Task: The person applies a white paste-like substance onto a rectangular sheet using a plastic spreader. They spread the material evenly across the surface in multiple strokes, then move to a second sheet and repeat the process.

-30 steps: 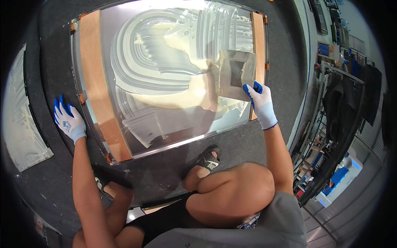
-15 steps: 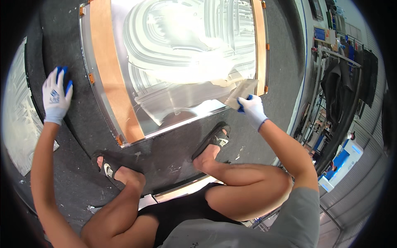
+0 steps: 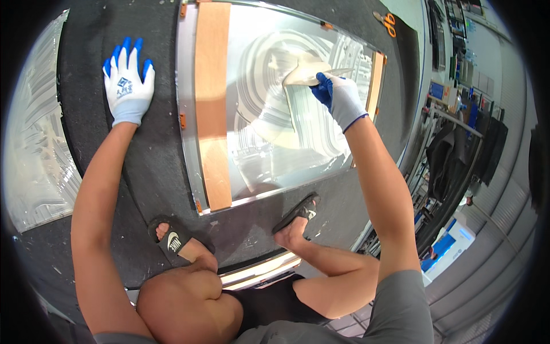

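My right hand [image 3: 341, 100], in a blue-and-white glove, grips a flat spreading scraper [image 3: 338, 73], seen almost edge-on. The blade meets a thick, off-white mound of paste [image 3: 306, 70] on a shiny flat panel [image 3: 275, 186]. Curved and straight streaks of thinner paste cover much of that panel. To its left, my gloved left hand [image 3: 129, 86] rests palm down on the black mat, fingers spread and holding nothing. A wooden strip [image 3: 213, 109] runs down the panel's left side, and a shorter wooden strip [image 3: 375, 83] lies along the right.
Orange clips [image 3: 183, 120] sit along the panel's edges. Another paste-streaked sheet [image 3: 40, 143] lies at far left. Orange-handled scissors [image 3: 391, 26] lie at the far right of the black mat [image 3: 154, 166]. Racks with dark cloth [image 3: 447, 152] stand on the right; my sandalled feet are at the near edge.
The scraper in my right hand has gone from the panel's near right corner to farther over its middle, where paste is now mounded. My left hand is farther forward. The whole view has shifted.
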`<action>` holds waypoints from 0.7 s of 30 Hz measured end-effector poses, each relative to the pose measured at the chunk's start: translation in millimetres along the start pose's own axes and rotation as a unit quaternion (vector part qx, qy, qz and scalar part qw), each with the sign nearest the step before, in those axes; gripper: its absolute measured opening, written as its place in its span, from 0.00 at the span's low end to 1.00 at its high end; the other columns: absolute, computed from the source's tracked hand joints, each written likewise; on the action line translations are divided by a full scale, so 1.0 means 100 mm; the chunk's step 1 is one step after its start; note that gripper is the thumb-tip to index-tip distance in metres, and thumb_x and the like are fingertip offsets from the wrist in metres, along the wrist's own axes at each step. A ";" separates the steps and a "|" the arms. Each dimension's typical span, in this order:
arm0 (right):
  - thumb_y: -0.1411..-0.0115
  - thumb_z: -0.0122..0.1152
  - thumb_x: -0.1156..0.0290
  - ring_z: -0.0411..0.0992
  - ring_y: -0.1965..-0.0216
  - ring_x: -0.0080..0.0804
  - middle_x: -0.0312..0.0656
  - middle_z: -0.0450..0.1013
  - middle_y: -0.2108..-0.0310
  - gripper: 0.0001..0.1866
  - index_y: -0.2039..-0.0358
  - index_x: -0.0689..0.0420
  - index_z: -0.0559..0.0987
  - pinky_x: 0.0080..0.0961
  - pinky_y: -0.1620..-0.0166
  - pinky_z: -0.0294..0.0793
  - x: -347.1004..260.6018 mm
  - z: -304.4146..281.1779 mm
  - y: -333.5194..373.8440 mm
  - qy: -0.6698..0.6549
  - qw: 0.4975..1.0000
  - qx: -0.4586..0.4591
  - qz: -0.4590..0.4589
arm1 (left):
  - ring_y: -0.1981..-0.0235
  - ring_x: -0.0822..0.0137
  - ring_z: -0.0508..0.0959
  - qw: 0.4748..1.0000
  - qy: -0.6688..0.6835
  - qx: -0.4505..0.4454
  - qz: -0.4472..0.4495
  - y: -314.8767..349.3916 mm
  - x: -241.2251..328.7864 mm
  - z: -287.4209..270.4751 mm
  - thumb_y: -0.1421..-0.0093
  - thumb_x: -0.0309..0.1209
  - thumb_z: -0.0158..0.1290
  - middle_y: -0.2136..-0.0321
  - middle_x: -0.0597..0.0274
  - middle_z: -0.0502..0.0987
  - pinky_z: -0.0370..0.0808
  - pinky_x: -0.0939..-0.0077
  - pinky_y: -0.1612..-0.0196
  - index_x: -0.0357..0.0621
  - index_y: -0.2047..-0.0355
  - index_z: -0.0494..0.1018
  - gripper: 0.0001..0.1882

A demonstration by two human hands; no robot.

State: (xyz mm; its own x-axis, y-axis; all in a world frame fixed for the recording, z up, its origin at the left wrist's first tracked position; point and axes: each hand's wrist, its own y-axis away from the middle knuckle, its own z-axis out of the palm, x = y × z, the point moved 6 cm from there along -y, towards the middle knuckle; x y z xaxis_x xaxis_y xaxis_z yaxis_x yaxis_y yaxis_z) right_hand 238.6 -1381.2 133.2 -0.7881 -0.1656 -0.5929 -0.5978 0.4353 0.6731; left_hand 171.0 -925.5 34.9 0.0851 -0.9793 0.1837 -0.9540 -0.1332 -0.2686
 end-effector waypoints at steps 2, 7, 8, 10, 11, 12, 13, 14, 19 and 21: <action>0.34 0.68 0.71 0.81 0.73 0.33 0.44 0.80 0.73 0.09 0.65 0.66 0.81 0.25 0.67 0.86 -0.21 0.21 -0.08 0.027 0.999 -0.018 -0.017 | 0.29 0.51 0.65 1.000 0.010 -0.022 -0.008 -0.01 0.01 -0.04 0.31 0.42 0.52 0.28 0.57 0.65 0.56 0.50 0.26 0.53 0.30 0.67 0.30; 0.36 0.66 0.72 0.81 0.73 0.31 0.43 0.80 0.72 0.11 0.62 0.69 0.83 0.25 0.69 0.83 -0.49 0.30 0.00 0.188 0.975 0.016 -0.113 | 0.30 0.49 0.65 0.999 0.015 -0.047 -0.007 -0.08 0.06 -0.15 0.32 0.40 0.53 0.29 0.54 0.66 0.57 0.48 0.26 0.50 0.31 0.68 0.30; 0.36 0.66 0.71 0.81 0.73 0.30 0.43 0.80 0.71 0.12 0.61 0.70 0.84 0.25 0.69 0.83 -0.54 0.23 0.06 0.251 0.956 0.022 -0.148 | 0.30 0.49 0.65 0.999 0.018 -0.043 -0.008 -0.08 0.07 -0.16 0.32 0.40 0.53 0.29 0.54 0.66 0.57 0.48 0.26 0.50 0.31 0.68 0.30; 0.39 0.63 0.67 0.83 0.72 0.37 0.49 0.83 0.71 0.17 0.60 0.70 0.85 0.30 0.66 0.82 -0.61 0.05 0.14 0.386 0.901 0.057 -0.189 | 0.30 0.49 0.65 0.999 0.015 -0.046 -0.010 -0.09 0.07 -0.16 0.32 0.40 0.54 0.29 0.54 0.66 0.57 0.48 0.26 0.50 0.31 0.68 0.30; 0.39 0.61 0.66 0.83 0.71 0.42 0.51 0.83 0.71 0.17 0.61 0.68 0.86 0.34 0.63 0.82 -0.64 -0.03 0.14 0.437 0.872 0.074 -0.206 | 0.30 0.48 0.65 0.999 0.018 -0.048 -0.007 -0.08 0.07 -0.16 0.32 0.40 0.54 0.29 0.54 0.65 0.57 0.48 0.26 0.50 0.31 0.68 0.30; 0.40 0.59 0.65 0.83 0.69 0.47 0.54 0.83 0.72 0.17 0.62 0.65 0.87 0.38 0.60 0.81 -0.66 -0.10 0.13 0.489 0.840 0.089 -0.218 | 0.29 0.48 0.65 0.998 0.020 -0.054 -0.010 -0.07 0.07 -0.15 0.32 0.40 0.54 0.29 0.54 0.66 0.56 0.48 0.26 0.50 0.31 0.68 0.30; 0.40 0.57 0.63 0.83 0.67 0.52 0.57 0.82 0.72 0.17 0.63 0.63 0.88 0.41 0.57 0.81 -0.68 -0.15 0.12 0.537 0.803 0.099 -0.238 | 0.29 0.48 0.65 0.998 0.019 -0.057 -0.009 -0.07 0.07 -0.15 0.32 0.40 0.54 0.29 0.54 0.65 0.56 0.47 0.26 0.50 0.31 0.68 0.30; 0.38 0.55 0.63 0.82 0.64 0.57 0.59 0.82 0.68 0.18 0.62 0.60 0.88 0.44 0.55 0.81 -0.67 -0.19 0.05 0.572 0.780 0.118 -0.225 | 0.29 0.48 0.64 0.998 0.018 -0.057 -0.009 -0.07 0.07 -0.14 0.32 0.40 0.53 0.29 0.55 0.65 0.56 0.47 0.26 0.50 0.31 0.68 0.30; 0.35 0.56 0.65 0.82 0.61 0.55 0.56 0.82 0.64 0.15 0.57 0.58 0.85 0.48 0.53 0.79 -0.55 0.06 -0.13 0.621 0.711 0.136 -0.300 | 0.28 0.48 0.64 0.998 0.001 -0.066 -0.013 -0.08 0.06 -0.12 0.31 0.40 0.53 0.28 0.54 0.65 0.55 0.46 0.25 0.51 0.30 0.67 0.30; 0.34 0.55 0.66 0.81 0.61 0.55 0.55 0.82 0.64 0.14 0.57 0.58 0.84 0.48 0.54 0.79 -0.53 0.20 -0.14 0.633 0.683 0.141 -0.336 | 0.29 0.48 0.64 0.998 0.013 -0.063 -0.012 -0.08 0.05 -0.12 0.32 0.40 0.53 0.28 0.54 0.65 0.55 0.46 0.25 0.51 0.30 0.67 0.30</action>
State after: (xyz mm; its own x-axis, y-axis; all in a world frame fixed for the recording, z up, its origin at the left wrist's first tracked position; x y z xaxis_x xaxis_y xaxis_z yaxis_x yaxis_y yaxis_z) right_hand 291.9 -1360.8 146.5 0.0480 -0.9666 0.2517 -0.9758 0.0085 0.2186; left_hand 175.6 -927.8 49.4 0.1034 -0.9716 0.2128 -0.9804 -0.1356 -0.1426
